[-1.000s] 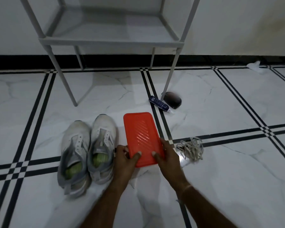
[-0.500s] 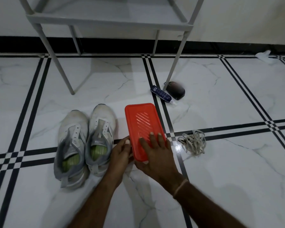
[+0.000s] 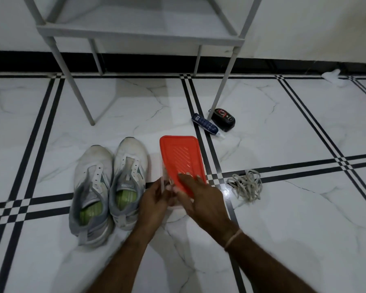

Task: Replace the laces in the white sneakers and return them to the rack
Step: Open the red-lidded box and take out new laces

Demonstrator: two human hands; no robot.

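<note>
Down close, left grip [image 3: 156, 199] curled round the near corner of the clear box [image 3: 162, 174], likely to stop it sliding on the smooth floor [image 3: 283, 229]. Right grip [image 3: 203, 195] wide, fingers flat on the red lid [image 3: 180, 157], pressing near its edge. Looks like a try at popping the lid off, maybe to get at new laces inside; cannot see what is in there. Just left of the box, the white sneakers [image 3: 131, 157] side by side on the floor, toes pointing away, holes bare, no laces in yet. Easy to reach there. To the right, a heap of pale laces [image 3: 246, 186], apart from the box, maybe the old ones. Farther back, a blue bottle [image 3: 204, 123] and a black tin [image 3: 223, 119] by a leg of the rack [image 3: 140, 34]. Waits there for the shoes.
</note>
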